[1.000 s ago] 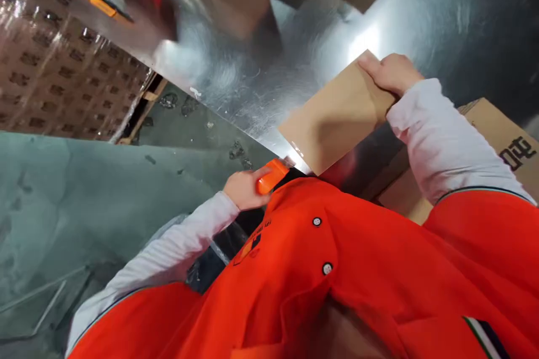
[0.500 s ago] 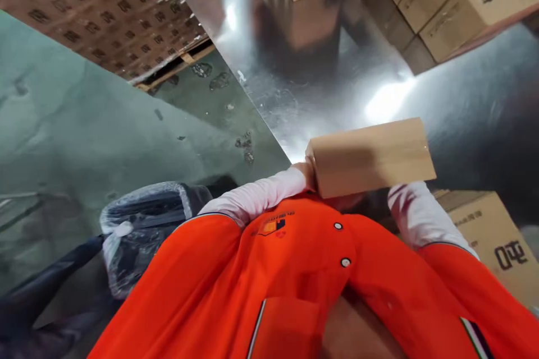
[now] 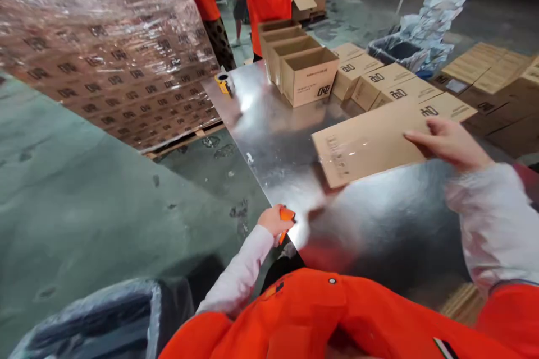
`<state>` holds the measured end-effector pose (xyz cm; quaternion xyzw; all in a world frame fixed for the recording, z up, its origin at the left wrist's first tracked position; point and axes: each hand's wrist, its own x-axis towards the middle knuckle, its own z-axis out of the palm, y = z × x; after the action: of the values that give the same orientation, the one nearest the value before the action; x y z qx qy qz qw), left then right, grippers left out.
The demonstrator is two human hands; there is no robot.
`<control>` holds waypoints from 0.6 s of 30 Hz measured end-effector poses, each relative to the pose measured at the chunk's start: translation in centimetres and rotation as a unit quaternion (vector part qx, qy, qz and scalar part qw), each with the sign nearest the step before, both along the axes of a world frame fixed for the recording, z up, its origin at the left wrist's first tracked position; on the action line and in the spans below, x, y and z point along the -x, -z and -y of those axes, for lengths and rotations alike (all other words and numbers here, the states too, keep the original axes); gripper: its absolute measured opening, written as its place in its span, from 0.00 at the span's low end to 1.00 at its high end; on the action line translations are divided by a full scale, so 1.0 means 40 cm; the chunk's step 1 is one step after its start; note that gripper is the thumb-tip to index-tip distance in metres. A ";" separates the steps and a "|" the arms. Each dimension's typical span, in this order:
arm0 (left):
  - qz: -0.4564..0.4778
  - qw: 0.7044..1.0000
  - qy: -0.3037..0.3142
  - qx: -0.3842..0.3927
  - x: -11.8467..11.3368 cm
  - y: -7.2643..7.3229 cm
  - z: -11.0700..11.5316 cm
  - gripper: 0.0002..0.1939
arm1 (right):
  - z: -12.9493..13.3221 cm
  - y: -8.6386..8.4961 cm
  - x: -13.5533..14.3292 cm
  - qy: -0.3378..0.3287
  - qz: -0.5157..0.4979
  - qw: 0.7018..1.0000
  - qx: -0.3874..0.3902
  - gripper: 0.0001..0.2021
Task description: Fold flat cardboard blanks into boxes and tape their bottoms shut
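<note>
My right hand (image 3: pixel 452 140) grips the right end of a closed, brown cardboard box (image 3: pixel 370 146), thumb on its top face. The box is tilted just above the metal table (image 3: pixel 290 151), near the finished cartons. Faint print shows at its left end, and shiny strips catch light on top. My left hand (image 3: pixel 272 220) is closed around a small orange tool (image 3: pixel 287 215) at the table's left edge; its exact kind is not clear. Several open cartons (image 3: pixel 311 76) stand in a row at the far side, beside closed printed cartons (image 3: pixel 387 76).
A yellow tape dispenser (image 3: pixel 224 85) lies at the table's far left. A film-wrapped pallet stack (image 3: pixel 105 67) stands left. A co-worker in orange (image 3: pixel 269 5) holds a carton at the far end. A lined bin (image 3: pixel 154 314) is low left; more cartons (image 3: pixel 497 101) are right.
My view has lifted toward the far table. The box has moved from close to my body outward over the table. My left hand is now off it and on an orange tool.
</note>
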<state>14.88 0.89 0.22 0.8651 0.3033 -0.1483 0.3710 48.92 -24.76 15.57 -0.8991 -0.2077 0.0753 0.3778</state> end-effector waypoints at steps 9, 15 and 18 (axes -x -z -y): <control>-0.090 0.993 -0.070 0.023 0.176 0.086 -0.136 0.40 | -0.746 0.135 -0.014 -0.120 0.198 0.968 0.099 0.34; -0.135 0.981 0.139 -0.020 0.079 0.049 -0.147 0.34 | -0.172 0.345 0.195 0.101 0.132 0.977 0.130 0.17; -0.176 0.939 0.289 -0.071 -0.007 0.009 -0.103 0.34 | 0.317 0.355 0.425 0.446 0.032 0.865 0.228 0.19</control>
<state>15.15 5.01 -0.13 0.8996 0.1108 -0.3769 0.1908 31.93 -37.43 1.38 -0.9588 0.2264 -0.0846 0.1491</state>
